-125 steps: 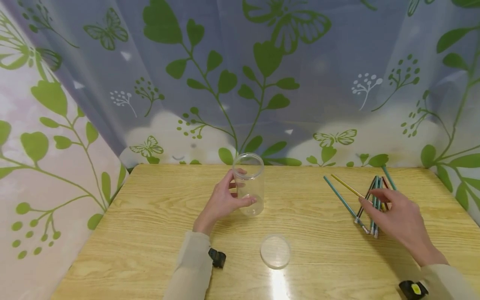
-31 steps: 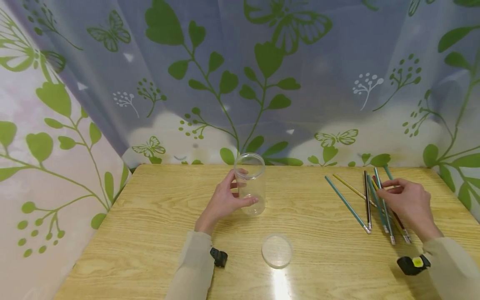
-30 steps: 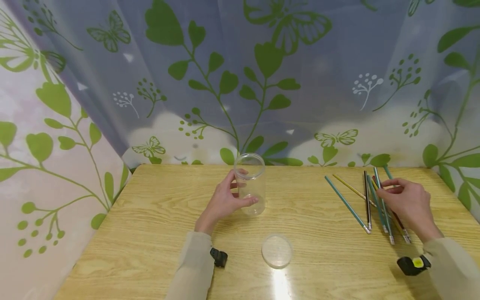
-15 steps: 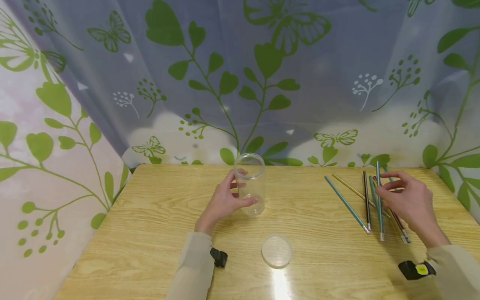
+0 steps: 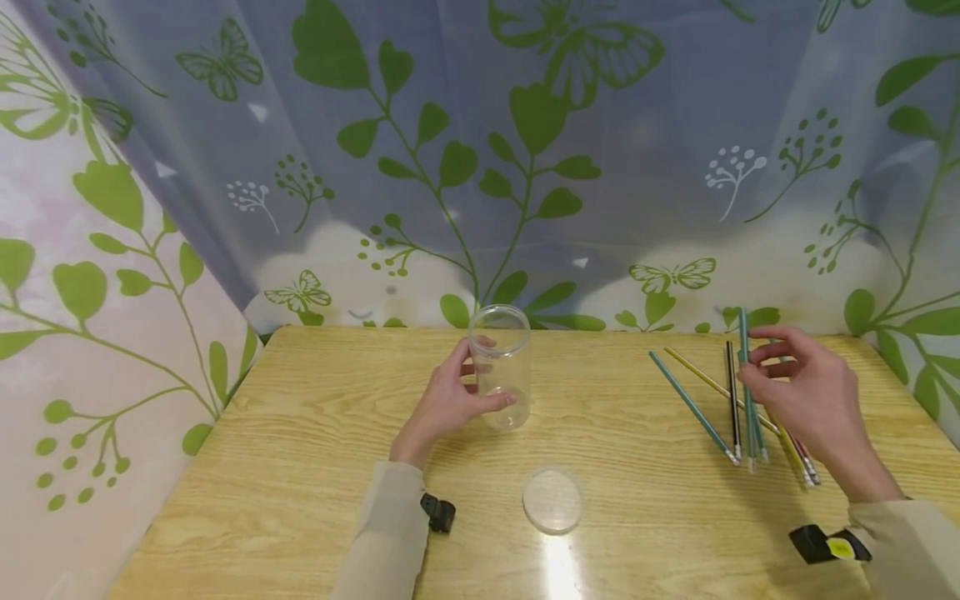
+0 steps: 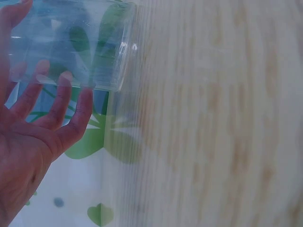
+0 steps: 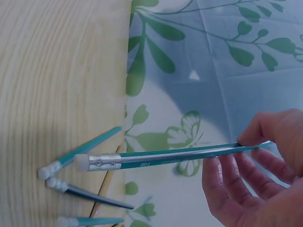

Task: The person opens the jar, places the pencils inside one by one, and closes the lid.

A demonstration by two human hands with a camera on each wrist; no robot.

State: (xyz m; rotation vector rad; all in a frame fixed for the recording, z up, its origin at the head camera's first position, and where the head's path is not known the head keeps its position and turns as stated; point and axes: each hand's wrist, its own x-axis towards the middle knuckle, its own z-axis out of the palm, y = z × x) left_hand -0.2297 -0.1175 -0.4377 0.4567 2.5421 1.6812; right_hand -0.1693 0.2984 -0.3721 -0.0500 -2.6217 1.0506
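My left hand (image 5: pixel 450 400) grips a clear plastic jar (image 5: pixel 513 375) that stands upright near the back of the table, thumb in front and fingers round its far side. The jar holds nothing. In the left wrist view the fingers (image 6: pixel 80 113) curve along the wall of the jar (image 6: pixel 71 47). My right hand (image 5: pixel 806 392) pinches a green pencil (image 5: pixel 744 350) between thumb and fingers, its white eraser end pointing down. The right wrist view shows this pencil (image 7: pixel 165 156) lifted over several others. Beneath the hand lie more pencils, among them a black pencil (image 5: pixel 732 400) and a yellow pencil (image 5: pixel 697 367).
A round clear lid (image 5: pixel 552 500) lies flat on the wooden table (image 5: pixel 300 467), in front of the jar. One green pencil (image 5: pixel 690 404) slants at the left of the loose pile. A patterned curtain (image 5: pixel 645 167) hangs right behind the table's back edge.
My right hand has drawn one green pencil up out of the pile and slightly to the left. Earlier, the bunched pencils were spread apart. The left hand and jar have stayed put.
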